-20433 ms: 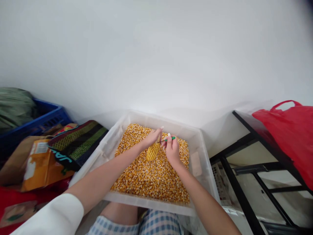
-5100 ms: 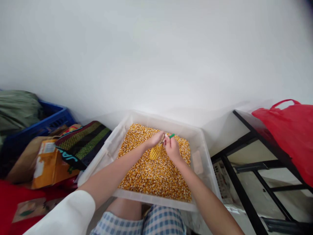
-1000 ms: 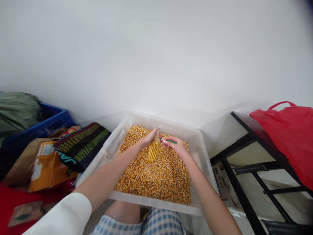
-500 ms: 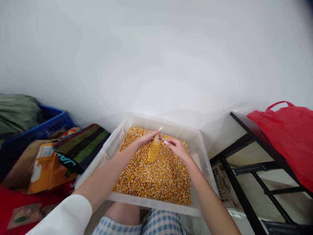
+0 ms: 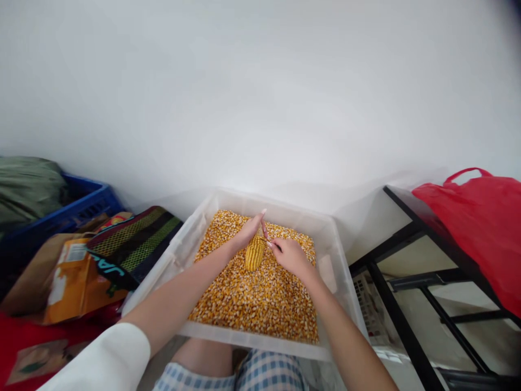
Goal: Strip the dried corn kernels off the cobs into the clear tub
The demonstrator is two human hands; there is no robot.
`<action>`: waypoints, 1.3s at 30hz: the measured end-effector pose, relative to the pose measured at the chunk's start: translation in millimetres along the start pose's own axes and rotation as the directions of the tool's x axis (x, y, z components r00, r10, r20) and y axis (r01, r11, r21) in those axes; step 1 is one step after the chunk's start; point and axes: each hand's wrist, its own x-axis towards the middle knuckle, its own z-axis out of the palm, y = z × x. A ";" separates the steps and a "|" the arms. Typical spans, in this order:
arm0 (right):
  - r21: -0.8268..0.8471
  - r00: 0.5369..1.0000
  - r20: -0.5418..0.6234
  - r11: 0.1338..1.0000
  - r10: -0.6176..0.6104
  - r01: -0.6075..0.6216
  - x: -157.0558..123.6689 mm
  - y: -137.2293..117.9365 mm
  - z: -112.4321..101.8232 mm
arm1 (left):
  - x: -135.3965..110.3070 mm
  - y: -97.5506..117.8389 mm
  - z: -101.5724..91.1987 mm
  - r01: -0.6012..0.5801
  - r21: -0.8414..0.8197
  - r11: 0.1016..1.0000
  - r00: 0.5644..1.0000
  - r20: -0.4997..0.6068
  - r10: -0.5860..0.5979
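Observation:
An ear of dried yellow corn [image 5: 254, 255] is held over the loose kernels [image 5: 260, 304], its full rounded end toward me and its paler far end between my hands. My left hand [image 5: 250, 229] wraps round that far end, thumb up. Close on its right, my right hand [image 5: 288, 252] is closed in a pinch against the cob's side. It grips a thin dark tool, mostly hidden by the fingers; its exact kind does not show. The kernels fill a translucent plastic bin [image 5: 260, 341] just above my knees.
A white wall [image 5: 260, 98] rises behind the bin. On the left are a blue crate [image 5: 95, 201], an orange carton [image 5: 75, 282] and a dark mesh bag [image 5: 136, 244]. To the right stands a black metal frame [image 5: 401, 315] with a red bag [image 5: 472, 217] on it.
My right hand has moved slightly down and closer to the cob, its wrist turned. The thin tool's shaft, visible before, is now mostly hidden. My left hand keeps its hold.

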 end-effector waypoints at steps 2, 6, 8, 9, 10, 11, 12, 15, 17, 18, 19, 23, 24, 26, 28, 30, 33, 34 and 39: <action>-0.058 1.000 -0.005 0.998 0.005 -0.005 0.6 -2.2 0.1 | 1.6 -2.4 -0.9 0.011 -0.017 1.000 1.000 -0.005 -0.011; -0.142 1.000 -0.025 0.990 -0.018 0.014 0.3 -7.7 -1.5 | 3.3 -5.3 -1.6 0.025 -0.022 0.999 1.000 -0.005 -0.025; -0.159 0.999 -0.031 0.987 -0.030 0.025 -0.4 -9.9 -3.3 | 3.6 -6.1 -1.7 0.014 0.010 1.000 1.000 -0.022 -0.014; -0.166 0.999 -0.032 0.986 -0.031 0.025 -0.8 -10.5 -4.2 | 3.7 -6.4 -1.7 0.013 0.022 1.000 1.000 -0.028 -0.012; -0.174 0.999 -0.033 0.985 -0.029 0.023 -1.0 -10.9 -5.2 | 3.6 -6.5 -1.6 0.017 0.025 1.000 0.999 -0.030 -0.016; -0.179 0.999 -0.032 0.984 -0.026 0.020 -1.1 -10.9 -5.9 | 3.5 -6.4 -1.6 0.023 0.023 0.999 0.999 -0.029 -0.022; -0.181 0.999 -0.029 0.983 -0.023 0.017 -1.2 -10.7 -6.5 | 3.3 -6.1 -1.5 0.028 0.016 0.999 0.999 -0.027 -0.028; -0.162 0.999 -0.027 0.987 -0.023 0.018 -0.9 -9.2 -6.7 | 2.4 -4.2 -0.8 0.030 0.019 0.999 0.999 -0.030 -0.029; -0.141 0.999 -0.032 0.990 -0.028 0.024 -0.7 -7.9 -6.1 | 1.4 -2.4 -0.1 0.023 0.056 0.998 0.999 -0.046 -0.020; -0.135 0.999 -0.038 0.991 -0.030 0.024 -0.7 -7.3 -5.7 | 0.9 -1.5 0.3 0.021 0.076 0.997 0.999 -0.051 -0.017; -0.133 0.999 -0.042 0.991 -0.031 0.025 -0.7 -6.8 -5.4 | 0.3 -0.8 0.7 0.019 0.094 0.995 0.998 -0.055 -0.014; -0.143 0.998 -0.049 0.990 -0.028 0.021 -1.0 -5.2 -5.2 | -2.4 0.7 2.2 -0.013 0.135 0.991 0.999 -0.039 0.018; -0.147 0.999 -0.044 0.989 -0.026 0.019 -1.1 -4.9 -5.3 | -3.1 0.8 2.7 -0.026 0.141 0.990 0.999 -0.030 0.030; -0.155 0.999 -0.032 0.988 -0.018 0.012 -1.2 -4.4 -5.4 | -4.2 1.2 4.1 -0.053 0.156 0.986 0.998 -0.010 0.055; -0.165 1.000 -0.024 0.986 -0.010 0.005 -1.4 -4.3 -5.5 | -5.0 1.9 6.3 -0.070 0.174 0.982 0.998 0.006 0.070; -0.177 1.000 -0.022 0.984 -0.004 0.000 -1.7 -4.9 -5.7 | -5.5 2.7 9.2 -0.071 0.195 0.978 0.997 0.020 0.068; -0.216 1.000 -0.015 0.976 0.011 -0.014 -2.3 -7.4 -6.2 | -5.8 2.8 13.1 -0.066 0.231 0.971 0.998 0.013 0.065; -0.229 1.000 -0.011 0.973 0.017 -0.019 -2.6 -8.4 -6.3 | -5.8 2.5 13.9 -0.066 0.241 0.968 0.998 0.005 0.067; -0.238 0.998 -0.021 0.969 0.054 -0.057 -1.7 -11.5 1.0 | -4.6 -1.1 12.3 -0.063 0.207 0.976 0.996 -0.046 0.074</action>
